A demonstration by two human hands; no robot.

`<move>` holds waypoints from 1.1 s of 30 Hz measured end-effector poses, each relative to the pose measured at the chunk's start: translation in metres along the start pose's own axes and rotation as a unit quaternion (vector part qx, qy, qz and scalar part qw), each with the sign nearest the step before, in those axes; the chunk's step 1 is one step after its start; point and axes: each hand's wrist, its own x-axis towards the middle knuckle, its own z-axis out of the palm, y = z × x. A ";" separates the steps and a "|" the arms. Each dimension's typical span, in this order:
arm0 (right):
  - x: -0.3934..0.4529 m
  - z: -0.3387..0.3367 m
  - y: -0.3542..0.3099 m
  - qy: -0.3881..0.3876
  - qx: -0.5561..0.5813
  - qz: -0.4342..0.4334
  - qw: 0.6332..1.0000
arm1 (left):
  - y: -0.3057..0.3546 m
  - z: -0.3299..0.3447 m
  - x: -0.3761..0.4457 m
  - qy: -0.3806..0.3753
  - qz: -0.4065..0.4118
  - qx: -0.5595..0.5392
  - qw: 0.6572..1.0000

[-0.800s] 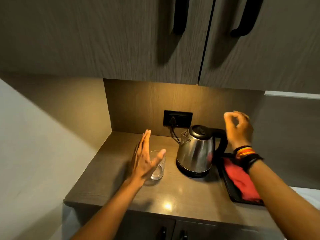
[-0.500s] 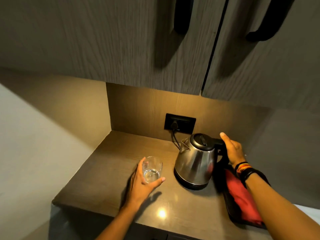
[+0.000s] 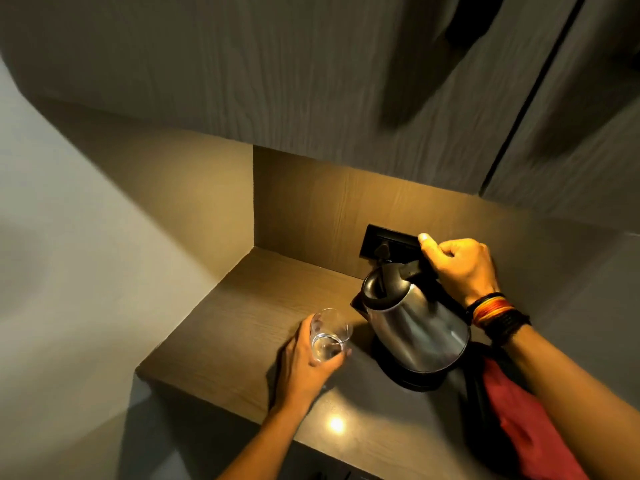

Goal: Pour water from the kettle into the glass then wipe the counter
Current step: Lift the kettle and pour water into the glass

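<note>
While tilted, kettle [image 3: 415, 327] beside glass [image 3: 330, 336].

The kettle [image 3: 415, 327] is brushed silver steel with a black lid, handle and base. At its nine o'clock the glass [image 3: 329, 336] is clear and colourless. The counter [image 3: 249, 306] shows brown wood grain, warmed yellow by the lamp (one bright glint sits at six o'clock). At the kettle's twelve o'clock the wall socket [image 3: 388, 245] is black. The cloth [image 3: 526, 420], at five o'clock, is red on a black tray [image 3: 476, 393]. Wrist bands [image 3: 495, 315] stripe orange, yellow, red and black. Overhead cabinets [image 3: 277, 71] are grey-brown woodgrain.
</note>
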 end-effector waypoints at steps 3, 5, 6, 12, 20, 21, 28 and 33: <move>-0.001 -0.002 -0.017 -0.019 -0.042 -0.036 0.998 | 0.000 0.000 0.001 -0.001 0.011 -0.008 1.000; -0.002 -0.001 -0.027 -0.033 -0.095 -0.053 0.993 | 0.000 0.000 0.001 0.003 0.018 -0.008 1.000; -0.003 0.000 -0.032 -0.040 -0.119 -0.061 0.990 | 0.000 -0.001 0.001 0.006 0.021 -0.007 1.000; -0.001 -0.004 -0.041 -0.059 -0.180 -0.093 0.977 | -0.002 0.000 0.000 0.026 0.034 -0.019 0.999; 0.012 -0.013 -0.052 -0.035 -0.233 -0.158 0.959 | -0.007 0.001 0.001 0.036 0.061 -0.007 0.997; 0.013 -0.015 -0.054 -0.033 -0.236 -0.167 0.957 | -0.008 0.002 0.002 0.038 0.064 0.000 0.997; 0.018 -0.018 -0.062 -0.018 -0.268 -0.209 0.941 | -0.009 0.003 0.000 0.060 0.088 -0.022 0.994; 0.018 -0.018 -0.066 -0.024 -0.283 -0.218 0.934 | -0.008 0.001 0.000 0.058 0.096 -0.020 0.994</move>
